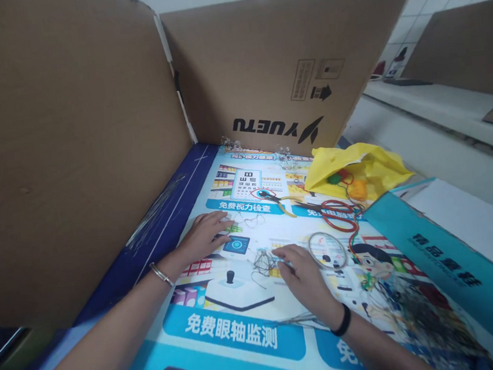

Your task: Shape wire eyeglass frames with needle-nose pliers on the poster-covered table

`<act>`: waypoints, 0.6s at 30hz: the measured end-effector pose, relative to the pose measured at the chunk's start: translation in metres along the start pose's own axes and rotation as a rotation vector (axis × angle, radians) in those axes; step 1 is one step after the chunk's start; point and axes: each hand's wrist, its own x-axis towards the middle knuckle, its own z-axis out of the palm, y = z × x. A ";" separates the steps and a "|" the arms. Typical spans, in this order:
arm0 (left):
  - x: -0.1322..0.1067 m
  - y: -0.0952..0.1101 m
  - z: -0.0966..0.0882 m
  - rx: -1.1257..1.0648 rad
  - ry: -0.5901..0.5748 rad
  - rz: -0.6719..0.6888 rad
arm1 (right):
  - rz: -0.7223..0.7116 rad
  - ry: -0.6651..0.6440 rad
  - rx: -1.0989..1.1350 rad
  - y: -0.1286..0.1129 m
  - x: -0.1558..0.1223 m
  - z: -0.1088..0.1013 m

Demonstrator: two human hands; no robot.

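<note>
My left hand (pixel 205 235) lies on the printed sheet with its fingers apart, beside a thin wire piece (pixel 250 219) near the fingertips. My right hand (pixel 300 267) rests to the right of a small tangle of thin wire shapes (pixel 263 262). Its fingers are partly spread and slightly bent, with the fingertips at the tangle's edge; nothing shows gripped in them. Close to the right hand sits a pale round ring (pixel 346 252). Beyond the hands lie pliers with yellow handles (pixel 282 205) and scissors with red handles (pixel 339 217).
Cardboard panels (pixel 259 50) stand along the left and back. At the right are a yellow bag (pixel 366 164) with green and orange thread, a teal box (pixel 436 248), and a heap of wires (pixel 434 318). Straight wires (pixel 155 211) lie at the left edge; wire clusters (pixel 285 157) sit at the back.
</note>
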 end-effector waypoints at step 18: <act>0.001 0.012 -0.002 0.101 -0.087 -0.024 | 0.069 0.064 0.173 -0.001 0.001 -0.004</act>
